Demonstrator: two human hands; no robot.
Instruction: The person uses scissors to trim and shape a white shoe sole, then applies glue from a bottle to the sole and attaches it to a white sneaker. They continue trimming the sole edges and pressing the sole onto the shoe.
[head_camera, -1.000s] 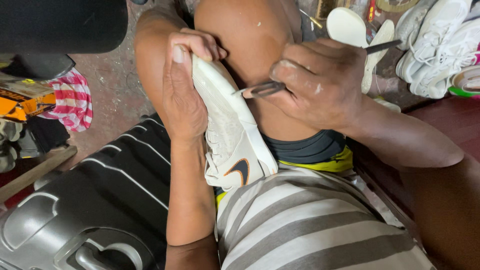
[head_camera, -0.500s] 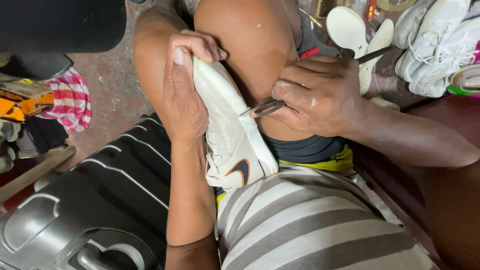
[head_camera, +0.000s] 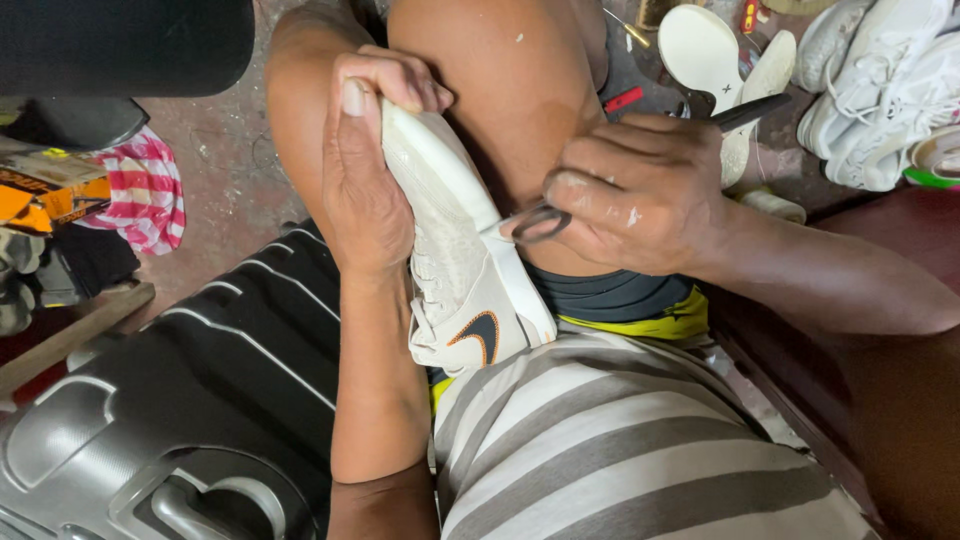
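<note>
striped shirt nearest | left hand clamps white sneaker against bare knee | right hand closed on thin metal tool, tip at sole edge | loose insoles, white shoes beyond

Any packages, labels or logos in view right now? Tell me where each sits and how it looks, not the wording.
Orange and black package: far left edge, flat, partly hidden.
Logo mark: on the white shoe side near the heel, curved, dark with orange edge.
Small red tag: behind the knee, too small to tell more.
</note>
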